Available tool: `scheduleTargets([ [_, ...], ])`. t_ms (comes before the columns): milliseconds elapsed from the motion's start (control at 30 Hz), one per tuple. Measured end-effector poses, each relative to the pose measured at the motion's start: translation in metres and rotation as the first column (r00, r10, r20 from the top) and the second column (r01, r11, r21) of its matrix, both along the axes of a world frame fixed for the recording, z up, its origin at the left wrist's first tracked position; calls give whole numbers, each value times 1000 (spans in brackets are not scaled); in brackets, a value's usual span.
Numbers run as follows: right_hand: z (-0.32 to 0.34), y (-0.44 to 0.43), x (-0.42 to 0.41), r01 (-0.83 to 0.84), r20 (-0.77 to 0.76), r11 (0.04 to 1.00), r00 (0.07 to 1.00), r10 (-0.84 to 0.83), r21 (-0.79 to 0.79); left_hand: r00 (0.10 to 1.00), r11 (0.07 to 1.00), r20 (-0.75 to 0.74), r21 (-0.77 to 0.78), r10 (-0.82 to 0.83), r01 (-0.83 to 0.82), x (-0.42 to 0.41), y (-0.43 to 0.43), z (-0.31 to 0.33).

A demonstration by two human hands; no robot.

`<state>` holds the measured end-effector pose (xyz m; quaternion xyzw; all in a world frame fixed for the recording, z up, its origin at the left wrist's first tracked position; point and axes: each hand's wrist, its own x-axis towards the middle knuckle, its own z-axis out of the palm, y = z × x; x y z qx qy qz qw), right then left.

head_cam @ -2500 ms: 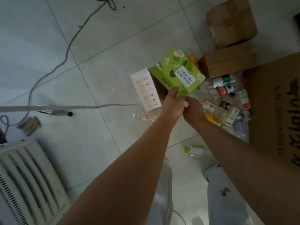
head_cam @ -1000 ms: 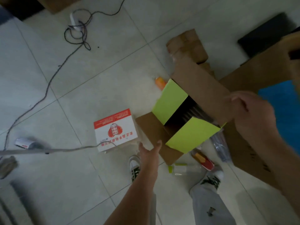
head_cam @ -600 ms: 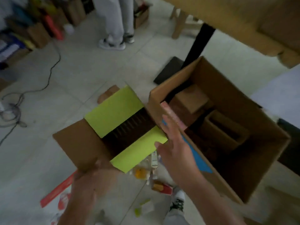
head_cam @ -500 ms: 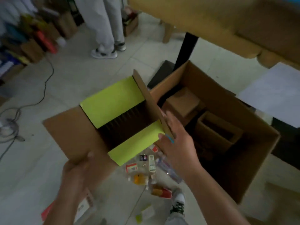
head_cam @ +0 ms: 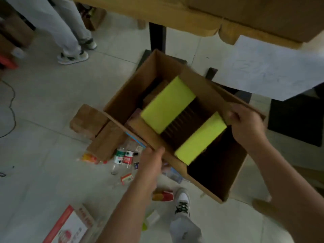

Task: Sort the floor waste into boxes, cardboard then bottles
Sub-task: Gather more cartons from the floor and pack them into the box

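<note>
Hanging in the mouth of the big box (head_cam: pixel 126 100), the green-flapped carton (head_cam: pixel 166 106) is gripped at opposite flaps by left hand (head_cam: pixel 152 161) and right hand (head_cam: pixel 245 124), while bottles (head_cam: pixel 121 156) and a red-and-white carton (head_cam: pixel 70 227) are left unsorted.

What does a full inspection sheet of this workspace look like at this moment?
Surface: pale tiled floor.
Job's things: green-flapped carton held in the mouth of the open big box; bottles lie on the floor beside it.
Clutter: small brown boxes; red-and-white box at the lower left.
Hands: left hand grips the carton's near edge; right hand grips its far flap.
Cables: one dark cable at the far left.
Surroundings: table above the big box, white sheet, another person's legs.
</note>
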<state>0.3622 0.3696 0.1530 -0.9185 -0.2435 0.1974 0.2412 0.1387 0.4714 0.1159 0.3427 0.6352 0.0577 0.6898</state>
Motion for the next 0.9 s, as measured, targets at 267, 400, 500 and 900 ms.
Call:
scheduleTargets([
  [267, -82, -67, -40, -354, -155, 851, 935, 318, -389, 957, 983, -279, -142, 74, -118, 31, -4, -61],
  [400, -81, -82, -75, -265, 203, 901, 916, 347, -343, 937, 987, -346, -123, 56, -104, 45, -2, -84],
  [500, -95, -108, -122, -443, 128, 844, 858, 497, -302, 914, 998, -405, -32, 37, -55, 51, -12, -94],
  [900, -148, -149, -63, -195, -104, 810, 981, 166, -553, 973, 993, -229, -102, 38, -63, 92, -33, -103],
])
